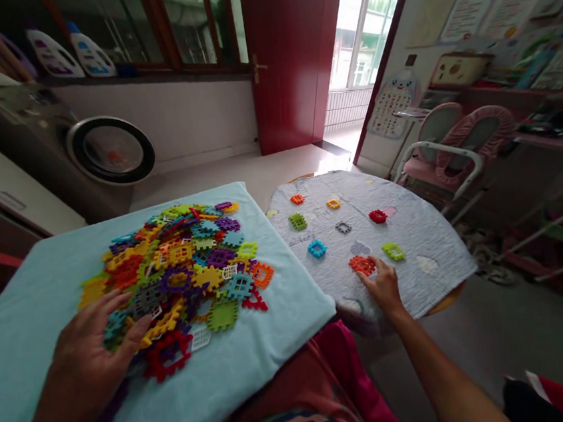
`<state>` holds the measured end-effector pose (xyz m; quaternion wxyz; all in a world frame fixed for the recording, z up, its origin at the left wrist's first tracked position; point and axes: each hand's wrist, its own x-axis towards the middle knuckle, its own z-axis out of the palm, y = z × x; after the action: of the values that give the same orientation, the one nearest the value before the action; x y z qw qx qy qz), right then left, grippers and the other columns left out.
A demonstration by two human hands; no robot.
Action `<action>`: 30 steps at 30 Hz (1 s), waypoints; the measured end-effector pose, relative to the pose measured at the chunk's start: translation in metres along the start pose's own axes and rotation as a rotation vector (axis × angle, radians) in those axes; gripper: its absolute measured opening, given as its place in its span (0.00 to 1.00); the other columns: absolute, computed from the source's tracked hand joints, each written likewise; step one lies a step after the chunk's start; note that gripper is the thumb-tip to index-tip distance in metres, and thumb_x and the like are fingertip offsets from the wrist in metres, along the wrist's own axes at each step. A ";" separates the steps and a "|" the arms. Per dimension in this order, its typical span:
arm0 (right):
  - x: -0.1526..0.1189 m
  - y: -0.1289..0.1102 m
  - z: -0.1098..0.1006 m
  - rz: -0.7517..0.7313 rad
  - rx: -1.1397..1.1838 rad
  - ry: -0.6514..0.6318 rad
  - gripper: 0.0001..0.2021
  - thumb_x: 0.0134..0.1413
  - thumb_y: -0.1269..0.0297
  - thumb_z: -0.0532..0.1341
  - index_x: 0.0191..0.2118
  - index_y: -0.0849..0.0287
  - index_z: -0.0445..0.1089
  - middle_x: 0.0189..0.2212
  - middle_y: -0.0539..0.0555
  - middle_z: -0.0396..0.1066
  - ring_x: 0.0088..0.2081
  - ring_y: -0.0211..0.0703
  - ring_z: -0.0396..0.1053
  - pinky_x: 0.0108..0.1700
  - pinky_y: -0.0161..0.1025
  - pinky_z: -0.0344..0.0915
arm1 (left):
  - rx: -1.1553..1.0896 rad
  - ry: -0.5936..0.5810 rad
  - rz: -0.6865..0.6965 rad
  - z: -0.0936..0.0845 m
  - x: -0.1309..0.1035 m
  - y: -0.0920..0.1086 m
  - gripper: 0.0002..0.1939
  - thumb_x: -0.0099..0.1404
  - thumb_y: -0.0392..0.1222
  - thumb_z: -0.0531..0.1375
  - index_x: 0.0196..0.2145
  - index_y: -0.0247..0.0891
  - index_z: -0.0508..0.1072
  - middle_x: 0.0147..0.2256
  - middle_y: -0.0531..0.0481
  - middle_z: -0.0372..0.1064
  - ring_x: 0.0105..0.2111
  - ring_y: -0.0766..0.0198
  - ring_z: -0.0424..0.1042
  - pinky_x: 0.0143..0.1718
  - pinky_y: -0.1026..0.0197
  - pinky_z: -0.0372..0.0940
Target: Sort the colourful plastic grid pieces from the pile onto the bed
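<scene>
On the left table a large heap of colourful toothed plastic building pieces [209,279] lies spread out. My left hand [91,338] rests at the heap's near left edge, its fingers apart and curved over the pieces; nothing shows gripped in it. My right hand [384,284] reaches to the round table, thumb and fingers at the near edge of an orange-red toothed building piece [362,265] that lies on the cloth. Close by are a lime-green piece [393,251], a blue piece [317,249], a grey piece [343,227] and a dark red piece [377,216].
A light-blue cloth [291,304] covers the left table; a quilted grey cloth [430,242] covers the round one. A pink high chair [450,160] stands at the right. Behind are a red door [291,62] and a washing machine with its round door [111,151] swung out.
</scene>
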<state>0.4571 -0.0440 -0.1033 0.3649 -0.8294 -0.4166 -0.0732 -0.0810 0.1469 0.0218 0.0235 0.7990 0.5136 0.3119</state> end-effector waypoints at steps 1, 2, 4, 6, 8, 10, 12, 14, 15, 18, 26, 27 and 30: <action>0.001 0.000 0.003 0.012 -0.012 0.007 0.31 0.55 0.39 0.55 0.49 0.63 0.71 0.46 0.67 0.74 0.48 0.58 0.68 0.53 0.54 0.61 | 0.025 0.003 0.030 0.004 0.002 0.008 0.27 0.61 0.67 0.53 0.51 0.49 0.66 0.55 0.45 0.67 0.59 0.44 0.64 0.64 0.39 0.57; 0.003 -0.001 0.005 0.024 -0.027 0.013 0.30 0.55 0.40 0.56 0.49 0.63 0.71 0.46 0.66 0.74 0.48 0.58 0.67 0.52 0.54 0.61 | 0.045 0.010 0.045 0.008 0.003 0.013 0.27 0.61 0.67 0.52 0.50 0.48 0.66 0.55 0.44 0.67 0.59 0.43 0.64 0.63 0.39 0.57; 0.006 -0.003 0.010 0.049 -0.064 0.015 0.28 0.54 0.43 0.58 0.49 0.62 0.72 0.45 0.66 0.74 0.48 0.58 0.67 0.52 0.53 0.61 | 0.075 0.013 0.047 0.016 0.004 0.016 0.28 0.62 0.67 0.50 0.49 0.47 0.67 0.54 0.42 0.68 0.58 0.41 0.64 0.63 0.37 0.57; 0.008 -0.004 0.015 0.070 -0.105 0.001 0.27 0.53 0.46 0.59 0.50 0.62 0.71 0.46 0.65 0.74 0.49 0.58 0.66 0.52 0.53 0.60 | 0.086 -0.019 0.045 0.023 0.003 0.011 0.29 0.62 0.68 0.49 0.49 0.45 0.67 0.53 0.40 0.68 0.57 0.41 0.66 0.62 0.37 0.58; 0.008 -0.003 0.019 0.090 -0.140 -0.015 0.26 0.53 0.49 0.60 0.52 0.61 0.71 0.47 0.65 0.73 0.50 0.59 0.65 0.51 0.52 0.60 | 0.092 -0.056 0.067 0.030 0.002 0.005 0.30 0.62 0.68 0.49 0.49 0.43 0.67 0.53 0.38 0.68 0.56 0.41 0.67 0.61 0.38 0.60; 0.006 -0.001 0.022 0.105 -0.163 -0.020 0.26 0.52 0.51 0.61 0.53 0.62 0.70 0.48 0.65 0.73 0.51 0.59 0.64 0.52 0.51 0.59 | 0.109 -0.064 0.099 0.036 0.001 0.000 0.31 0.62 0.68 0.49 0.51 0.42 0.67 0.52 0.38 0.68 0.55 0.41 0.67 0.60 0.39 0.61; 0.004 0.001 0.025 0.105 -0.176 -0.014 0.27 0.52 0.52 0.61 0.54 0.64 0.70 0.49 0.66 0.73 0.52 0.61 0.64 0.53 0.52 0.59 | 0.141 -0.051 0.124 0.040 0.001 -0.001 0.32 0.62 0.68 0.48 0.52 0.42 0.66 0.52 0.38 0.69 0.54 0.41 0.68 0.59 0.39 0.61; 0.003 0.002 0.027 0.098 -0.185 -0.009 0.28 0.52 0.52 0.61 0.55 0.66 0.69 0.50 0.67 0.72 0.52 0.62 0.63 0.54 0.51 0.58 | 0.174 -0.021 0.151 0.041 0.003 0.004 0.32 0.63 0.68 0.48 0.52 0.41 0.67 0.52 0.37 0.68 0.54 0.40 0.67 0.59 0.38 0.61; 0.002 0.003 0.028 0.100 -0.190 -0.009 0.29 0.52 0.52 0.61 0.56 0.66 0.68 0.51 0.67 0.72 0.52 0.62 0.63 0.54 0.51 0.58 | 0.190 -0.009 0.167 0.041 0.005 0.009 0.31 0.64 0.67 0.48 0.52 0.40 0.67 0.53 0.37 0.68 0.54 0.40 0.67 0.59 0.38 0.61; 0.002 0.002 0.028 0.130 -0.208 -0.016 0.29 0.52 0.52 0.61 0.56 0.65 0.67 0.51 0.65 0.72 0.52 0.61 0.65 0.53 0.50 0.58 | 0.245 0.000 0.214 0.037 0.009 0.034 0.26 0.69 0.60 0.48 0.54 0.40 0.66 0.56 0.37 0.66 0.57 0.43 0.65 0.59 0.40 0.61; 0.002 0.002 0.029 0.134 -0.217 -0.012 0.29 0.54 0.52 0.60 0.58 0.64 0.66 0.52 0.64 0.73 0.52 0.60 0.65 0.52 0.49 0.59 | 0.185 0.015 0.411 0.049 0.012 0.107 0.22 0.70 0.50 0.53 0.56 0.35 0.66 0.59 0.32 0.64 0.62 0.40 0.60 0.62 0.37 0.56; 0.002 0.003 0.029 0.130 -0.214 -0.006 0.29 0.54 0.52 0.60 0.58 0.64 0.66 0.53 0.64 0.72 0.52 0.60 0.65 0.52 0.49 0.59 | 0.160 0.002 0.430 0.053 0.010 0.111 0.22 0.70 0.49 0.54 0.56 0.35 0.67 0.59 0.33 0.64 0.62 0.41 0.60 0.62 0.38 0.56; 0.002 0.004 0.029 0.118 -0.203 0.017 0.30 0.54 0.51 0.60 0.58 0.64 0.66 0.54 0.65 0.72 0.52 0.60 0.65 0.53 0.50 0.59 | 0.092 -0.056 0.491 0.068 0.000 0.119 0.22 0.69 0.47 0.56 0.57 0.37 0.67 0.61 0.35 0.64 0.64 0.43 0.59 0.62 0.40 0.57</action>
<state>0.4560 -0.0247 -0.1256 0.2861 -0.8845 -0.3544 -0.1004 0.0501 0.1100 0.0093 -0.0751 0.9084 0.3169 0.2624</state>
